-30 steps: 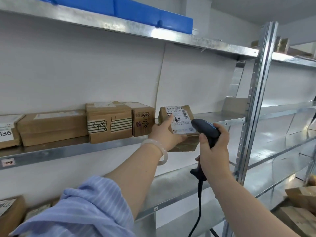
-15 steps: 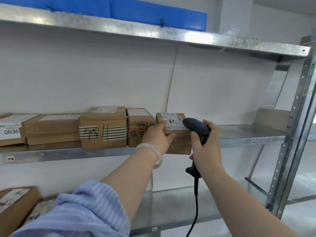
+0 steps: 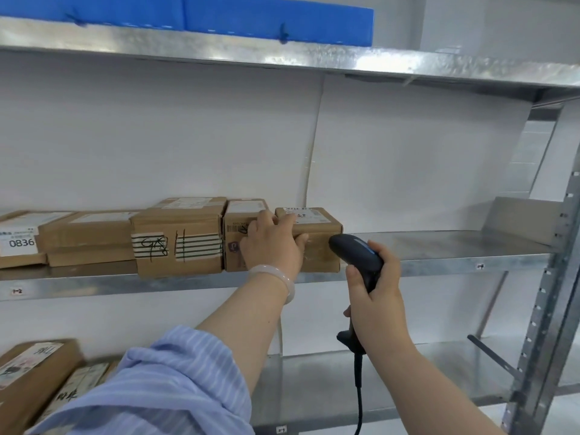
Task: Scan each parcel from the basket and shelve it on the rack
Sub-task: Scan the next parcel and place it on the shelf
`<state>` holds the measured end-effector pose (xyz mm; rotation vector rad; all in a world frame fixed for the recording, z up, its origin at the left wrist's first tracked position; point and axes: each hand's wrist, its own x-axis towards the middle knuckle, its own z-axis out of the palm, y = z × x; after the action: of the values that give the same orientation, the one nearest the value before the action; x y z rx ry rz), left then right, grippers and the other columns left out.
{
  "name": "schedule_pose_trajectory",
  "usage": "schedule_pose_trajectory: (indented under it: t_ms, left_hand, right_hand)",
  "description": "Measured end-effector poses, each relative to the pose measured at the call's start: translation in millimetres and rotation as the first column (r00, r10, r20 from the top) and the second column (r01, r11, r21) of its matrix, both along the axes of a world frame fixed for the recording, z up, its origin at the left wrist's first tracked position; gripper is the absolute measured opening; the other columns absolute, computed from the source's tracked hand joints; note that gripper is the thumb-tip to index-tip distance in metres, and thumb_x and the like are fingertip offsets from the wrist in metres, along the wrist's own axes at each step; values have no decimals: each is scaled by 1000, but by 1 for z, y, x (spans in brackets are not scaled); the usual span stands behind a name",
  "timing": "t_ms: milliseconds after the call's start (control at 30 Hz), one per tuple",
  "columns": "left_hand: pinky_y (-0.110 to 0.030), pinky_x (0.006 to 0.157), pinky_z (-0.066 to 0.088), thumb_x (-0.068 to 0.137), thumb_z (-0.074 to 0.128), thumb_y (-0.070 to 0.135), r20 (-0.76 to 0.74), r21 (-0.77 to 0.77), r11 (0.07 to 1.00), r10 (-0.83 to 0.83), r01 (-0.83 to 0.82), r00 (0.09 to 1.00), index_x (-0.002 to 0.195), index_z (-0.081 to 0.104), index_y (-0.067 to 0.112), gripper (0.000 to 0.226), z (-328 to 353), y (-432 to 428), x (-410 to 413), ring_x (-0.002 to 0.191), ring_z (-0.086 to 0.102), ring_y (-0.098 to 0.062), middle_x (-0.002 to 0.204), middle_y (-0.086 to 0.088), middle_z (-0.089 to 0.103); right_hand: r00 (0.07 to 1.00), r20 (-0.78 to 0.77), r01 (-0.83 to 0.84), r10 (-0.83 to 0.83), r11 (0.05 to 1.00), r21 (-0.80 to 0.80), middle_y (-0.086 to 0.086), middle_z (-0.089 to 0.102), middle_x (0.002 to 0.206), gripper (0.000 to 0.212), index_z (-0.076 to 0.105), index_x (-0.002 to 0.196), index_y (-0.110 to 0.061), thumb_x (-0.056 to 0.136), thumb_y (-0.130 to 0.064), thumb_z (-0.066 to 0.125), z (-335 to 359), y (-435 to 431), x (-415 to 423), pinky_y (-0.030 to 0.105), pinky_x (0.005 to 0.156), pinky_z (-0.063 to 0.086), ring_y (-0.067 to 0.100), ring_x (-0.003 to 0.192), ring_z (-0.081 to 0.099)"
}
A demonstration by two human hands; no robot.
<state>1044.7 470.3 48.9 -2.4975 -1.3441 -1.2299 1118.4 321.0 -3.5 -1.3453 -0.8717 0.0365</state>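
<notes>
A small brown cardboard parcel [image 3: 320,237] with a white label on top sits flat on the middle shelf [image 3: 439,255] of the metal rack, at the right end of a row of boxes. My left hand [image 3: 271,244] grips its left front corner, thumb on the front face and fingers over the top. My right hand [image 3: 375,293] holds a black corded barcode scanner [image 3: 356,251] by its handle, just right of and below the parcel, its head level with the shelf edge.
Several other cardboard parcels [image 3: 177,237] line the shelf to the left, one labelled 0836 [image 3: 18,241]. Blue bins [image 3: 276,17] sit on the top shelf. More parcels [image 3: 34,378] lie on the lower shelf at left. A perforated rack upright [image 3: 546,309] stands at right.
The parcel went from tilted up in my left hand, label facing the scanner, to lying flat on the shelf beside the row. The scanner dropped lower and to the right.
</notes>
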Motion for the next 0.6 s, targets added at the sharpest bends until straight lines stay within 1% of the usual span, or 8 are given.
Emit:
schedule_pose_trajectory:
  t_ms: [100,167,267,333,400,467,533,600]
  left_hand:
    - [-45,103,34,95,56,45,59,182,981,-82,70,995,149,40,34,58,-27,-9,2,131,35,-29,146,-3,38]
    - [-50,111,28,96,54,41,29,256,955,-161,148,987,151,38,31,58,-44,-14,2,143,26,-30,157,-1,32]
    - [-52,116,19,98,49,46,-59,262,951,-152,162,987,152,35,30,58,-54,-10,3,149,15,-29,163,3,24]
    - [-51,119,8,99,40,53,-127,236,963,-105,133,986,155,28,31,61,-49,-4,5,150,9,-29,165,4,17]
    - [-51,117,-8,99,29,57,-214,204,975,-38,83,976,157,19,32,63,-40,2,9,150,3,-29,166,4,10]
    - [-54,111,-23,99,23,58,-298,212,977,52,12,953,157,13,31,65,-33,7,13,149,2,-30,166,2,8]
    - [-58,106,-30,99,22,58,-366,243,970,125,-35,922,158,10,28,67,-28,9,16,149,1,-32,166,-1,9]
    - [-60,104,-32,98,22,60,-398,239,970,136,-41,907,158,9,28,69,-26,7,18,151,-3,-32,166,-1,6]
  right_hand:
    - [1000,0,-9,9,1000,-7,-24,58,88,44,36,109,-71,97,-33,54,-10,1,3,21,36,46,31,65,60]
    - [1000,6,-14,14,1000,-11,-24,58,88,44,36,108,-72,97,-34,54,-15,2,5,21,37,46,29,64,60]
    - [998,56,-8,9,1000,-7,-29,58,92,48,34,106,-74,98,-31,55,-20,5,7,19,43,48,19,62,61]
    - [997,78,-6,7,1000,-13,-33,57,96,51,32,106,-75,98,-30,55,-24,5,8,21,52,51,14,64,62]
    - [996,86,-5,7,1000,-23,-35,56,99,52,31,106,-75,98,-29,55,-30,6,11,22,57,51,13,66,62]
    - [996,85,-3,6,1000,-28,-34,57,100,54,31,106,-75,98,-28,55,-37,5,14,20,55,51,11,64,62]
    - [997,74,-1,4,999,-32,-26,60,101,54,32,106,-75,98,-26,56,-45,5,16,18,55,50,13,63,62]
    - [998,69,1,1,999,-41,-22,60,104,55,32,106,-73,98,-25,56,-53,5,16,19,56,49,17,66,63]
